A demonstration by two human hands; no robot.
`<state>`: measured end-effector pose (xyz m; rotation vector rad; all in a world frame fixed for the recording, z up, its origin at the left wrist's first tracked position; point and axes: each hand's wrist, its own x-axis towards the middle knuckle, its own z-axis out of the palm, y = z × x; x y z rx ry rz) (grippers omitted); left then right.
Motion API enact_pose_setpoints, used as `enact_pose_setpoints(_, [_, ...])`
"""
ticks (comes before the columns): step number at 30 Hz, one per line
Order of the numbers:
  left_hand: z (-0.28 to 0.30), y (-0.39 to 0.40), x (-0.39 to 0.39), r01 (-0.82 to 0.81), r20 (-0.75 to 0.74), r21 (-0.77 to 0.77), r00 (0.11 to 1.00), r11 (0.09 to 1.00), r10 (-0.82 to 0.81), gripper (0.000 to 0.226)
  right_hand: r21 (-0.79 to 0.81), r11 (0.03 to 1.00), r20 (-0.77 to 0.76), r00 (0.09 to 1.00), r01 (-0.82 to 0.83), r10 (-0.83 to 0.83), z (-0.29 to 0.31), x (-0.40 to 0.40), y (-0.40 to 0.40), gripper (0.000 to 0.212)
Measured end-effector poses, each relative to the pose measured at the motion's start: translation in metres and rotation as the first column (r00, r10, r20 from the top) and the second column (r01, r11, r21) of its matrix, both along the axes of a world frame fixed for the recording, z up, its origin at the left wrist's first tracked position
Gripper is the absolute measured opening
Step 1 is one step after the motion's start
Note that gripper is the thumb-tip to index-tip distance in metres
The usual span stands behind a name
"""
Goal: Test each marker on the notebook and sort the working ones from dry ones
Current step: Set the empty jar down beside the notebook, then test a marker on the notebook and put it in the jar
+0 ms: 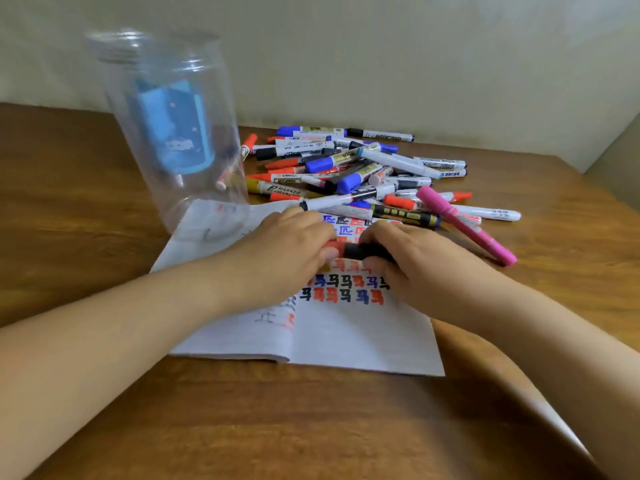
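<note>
your left hand (291, 247) and right hand (398, 258) meet over the open notebook (346, 337), both clamped on one marker (360, 251) held level between them: left fingers on its red cap end, right fingers wrapped round the black barrel. whether cap and barrel are joined or parting, you cannot tell; the fingers hide the seam. the notebook lies flat on the brown wooden worktop (311, 427), its page carrying rows of test marks (346, 289) in red, blue and black just under and beyond your hands. behind the notebook sits the heap of markers (346, 168), mixed red, blue, black and white barrels lying crosswise on each other; its near edge overlaps the top of the page. a pink marker (465, 225) lies slanted at the right of the heap, on the worktop just beside your right hand. a clear plastic jar (166, 133) stands at the left, its base on the notebook's far left corner, with a blue label and a few markers inside, blurred.
</note>
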<state>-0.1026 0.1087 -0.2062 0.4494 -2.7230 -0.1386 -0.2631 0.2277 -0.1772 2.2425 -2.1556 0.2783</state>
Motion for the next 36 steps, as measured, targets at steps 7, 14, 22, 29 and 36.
enact_pose_setpoints(7, [0.017, 0.048, 0.019, -0.099, 0.106, 0.194, 0.991, 0.976, 0.079, 0.014, -0.080, 0.996, -0.076, 0.997, -0.041, 0.034, -0.004, 0.025, 0.028, 0.029])
enact_pose_setpoints(14, [0.024, 0.051, 0.020, -0.132, 0.063, 0.214, 0.991, 0.968, 0.122, 0.011, -0.135, 0.988, -0.110, 0.992, -0.071, 0.056, 0.004, 0.040, 0.023, 0.027])
enact_pose_setpoints(22, [0.019, 0.031, 0.011, -0.128, -0.001, 0.263, 0.991, 0.956, 0.133, 0.015, -0.287, 0.950, -0.204, 0.977, -0.118, 0.060, -0.012, 0.032, -0.007, 0.015])
enact_pose_setpoints(29, [0.011, 0.022, 0.020, -0.034, -0.040, 0.318, 0.998, 0.948, 0.049, 0.018, -0.303, 0.942, -0.163, 0.982, -0.143, 0.097, -0.017, 0.032, -0.006, 0.028])
enact_pose_setpoints(36, [0.008, 0.022, 0.020, -0.031, -0.016, 0.334, 0.999, 0.942, 0.038, 0.020, -0.237, 0.960, -0.148, 0.982, -0.147, 0.114, -0.019, 0.030, -0.002, 0.015])
